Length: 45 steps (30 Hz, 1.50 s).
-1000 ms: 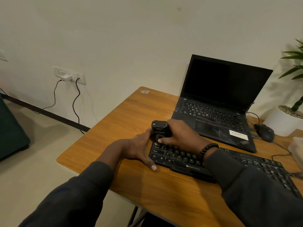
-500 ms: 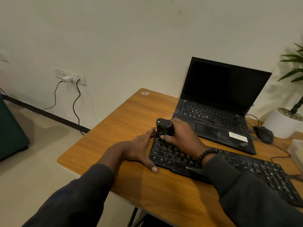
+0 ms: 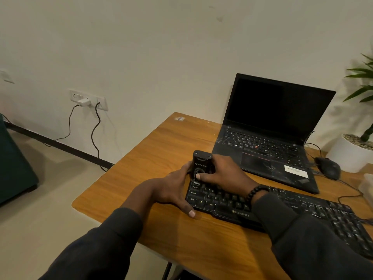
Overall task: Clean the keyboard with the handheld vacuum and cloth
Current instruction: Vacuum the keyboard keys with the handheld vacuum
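Your right hand (image 3: 224,174) grips the vacuum (image 3: 200,165), fingers curled round its right side and the thumb pressed on its front face just below a round button. The vacuum is a small black block standing upright on the far left corner of the keyboard (image 3: 286,211), with white lettering on the side facing you. Your left hand (image 3: 173,188) lies against the keyboard's left end, touching it: the thumb stretches along the near left corner down onto the table (image 3: 153,150), and the fingers reach up beside the vacuum's left side. Whether those fingers actually touch the vacuum you cannot tell from here; they are fairly straight and wrap round nothing.

The keyboard is black and lies slanted across the near right part of the table, its right end running under your right sleeve (image 3: 314,245) and on toward the frame's edge. A bead bracelet (image 3: 255,191) sits on your right wrist.

Behind the keyboard stands an open laptop (image 3: 272,126), screen dark. A black mouse (image 3: 328,167) lies just to its right, its cord trailing across the wood. A white pot (image 3: 349,156) with a green plant stands at the far right. On the wall to the left a socket strip (image 3: 88,99) carries a white charger and two black cables hanging to the floor.
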Each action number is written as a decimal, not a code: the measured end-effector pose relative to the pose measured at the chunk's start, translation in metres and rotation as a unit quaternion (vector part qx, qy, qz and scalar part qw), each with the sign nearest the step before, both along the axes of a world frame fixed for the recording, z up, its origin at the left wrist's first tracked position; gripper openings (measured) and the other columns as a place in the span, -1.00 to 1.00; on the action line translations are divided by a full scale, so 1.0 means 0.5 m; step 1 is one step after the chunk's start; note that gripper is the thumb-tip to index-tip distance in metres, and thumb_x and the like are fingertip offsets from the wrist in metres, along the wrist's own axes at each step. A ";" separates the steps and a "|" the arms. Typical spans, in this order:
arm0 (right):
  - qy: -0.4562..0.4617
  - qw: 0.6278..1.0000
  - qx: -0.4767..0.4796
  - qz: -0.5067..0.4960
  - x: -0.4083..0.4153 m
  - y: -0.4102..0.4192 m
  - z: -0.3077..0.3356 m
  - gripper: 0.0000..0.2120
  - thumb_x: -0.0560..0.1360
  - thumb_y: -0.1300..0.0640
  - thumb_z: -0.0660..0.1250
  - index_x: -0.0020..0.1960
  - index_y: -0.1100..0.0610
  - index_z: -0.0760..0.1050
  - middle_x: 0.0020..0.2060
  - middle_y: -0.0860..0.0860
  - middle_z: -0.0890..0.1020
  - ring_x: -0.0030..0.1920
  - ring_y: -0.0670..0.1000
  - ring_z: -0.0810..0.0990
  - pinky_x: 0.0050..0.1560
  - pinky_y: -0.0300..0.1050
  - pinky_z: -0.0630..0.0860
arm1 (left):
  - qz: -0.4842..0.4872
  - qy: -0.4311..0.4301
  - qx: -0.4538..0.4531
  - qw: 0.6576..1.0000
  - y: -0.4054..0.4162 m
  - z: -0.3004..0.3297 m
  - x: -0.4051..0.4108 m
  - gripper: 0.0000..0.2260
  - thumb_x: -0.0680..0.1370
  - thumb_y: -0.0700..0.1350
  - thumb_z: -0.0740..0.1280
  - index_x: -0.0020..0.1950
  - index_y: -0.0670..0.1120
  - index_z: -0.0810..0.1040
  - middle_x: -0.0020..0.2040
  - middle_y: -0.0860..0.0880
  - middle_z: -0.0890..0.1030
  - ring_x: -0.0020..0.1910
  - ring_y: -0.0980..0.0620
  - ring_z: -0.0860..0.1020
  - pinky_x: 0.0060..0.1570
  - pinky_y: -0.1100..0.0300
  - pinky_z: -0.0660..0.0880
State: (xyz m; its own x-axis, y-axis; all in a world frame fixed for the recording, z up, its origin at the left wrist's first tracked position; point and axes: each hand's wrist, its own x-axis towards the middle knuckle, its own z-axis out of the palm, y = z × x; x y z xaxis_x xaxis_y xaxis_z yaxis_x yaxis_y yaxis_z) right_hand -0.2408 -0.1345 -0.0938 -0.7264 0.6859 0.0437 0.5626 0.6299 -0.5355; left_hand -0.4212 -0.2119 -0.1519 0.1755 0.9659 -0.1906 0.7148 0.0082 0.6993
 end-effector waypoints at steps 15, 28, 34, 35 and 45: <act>-0.003 0.997 0.069 -0.027 -0.018 0.047 0.010 -0.63 0.44 0.00 0.47 0.18 0.08 0.47 0.02 -0.09 0.55 0.04 -0.10 0.52 -0.08 -0.34 0.46 | 0.005 0.079 -0.054 0.995 0.013 -0.003 -0.009 0.37 0.21 0.27 0.60 0.51 0.14 -0.50 0.62 0.01 -0.23 0.53 -0.22 -0.35 0.49 -0.25 -0.27; -0.029 0.995 0.093 0.020 -0.029 0.035 0.010 -0.63 0.42 0.00 0.48 0.15 0.05 0.46 -0.01 -0.11 0.50 0.04 -0.09 0.50 -0.04 -0.33 0.44 | -0.003 0.093 -0.032 0.995 0.016 -0.010 -0.008 0.35 0.10 0.40 0.56 0.55 0.19 -0.34 0.63 0.03 -0.10 0.57 -0.20 -0.24 0.51 -0.28 -0.17; -0.043 0.997 0.017 0.062 -0.006 0.039 0.019 -0.61 0.42 -0.03 0.48 0.18 0.03 0.46 0.02 -0.15 0.55 0.04 -0.15 0.53 -0.12 -0.42 0.39 | 0.005 0.083 -0.036 0.996 0.012 -0.007 -0.007 0.35 0.12 0.36 0.58 0.53 0.21 -0.38 0.63 0.03 -0.15 0.56 -0.21 -0.27 0.50 -0.30 -0.16; -0.059 0.996 0.019 0.069 0.003 0.044 0.026 -0.61 0.42 -0.03 0.48 0.18 0.03 0.47 0.03 -0.14 0.57 0.04 -0.16 0.54 -0.12 -0.43 0.40 | 0.008 0.081 -0.044 0.996 0.012 -0.007 -0.007 0.36 0.14 0.34 0.59 0.52 0.20 -0.42 0.63 0.03 -0.18 0.55 -0.22 -0.30 0.50 -0.31 -0.17; -0.013 0.999 0.010 0.035 -0.008 0.036 -0.002 -0.57 0.42 -0.06 0.48 0.21 0.02 0.45 0.02 -0.14 0.56 -0.07 -0.23 0.50 -0.17 -0.38 0.38 | -0.003 0.088 -0.025 0.996 0.009 -0.001 -0.005 0.32 0.18 0.30 0.60 0.54 0.17 -0.37 0.62 0.02 -0.14 0.56 -0.21 -0.26 0.51 -0.24 -0.19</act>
State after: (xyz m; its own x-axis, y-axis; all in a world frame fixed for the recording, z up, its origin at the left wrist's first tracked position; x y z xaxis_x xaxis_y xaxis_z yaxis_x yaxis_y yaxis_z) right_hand -0.2451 -0.1166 -0.0950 -0.7733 0.6329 0.0379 0.5306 0.6788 -0.5077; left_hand -0.4238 -0.2071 -0.1522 0.1416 0.9535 -0.2659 0.8265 0.0339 0.5619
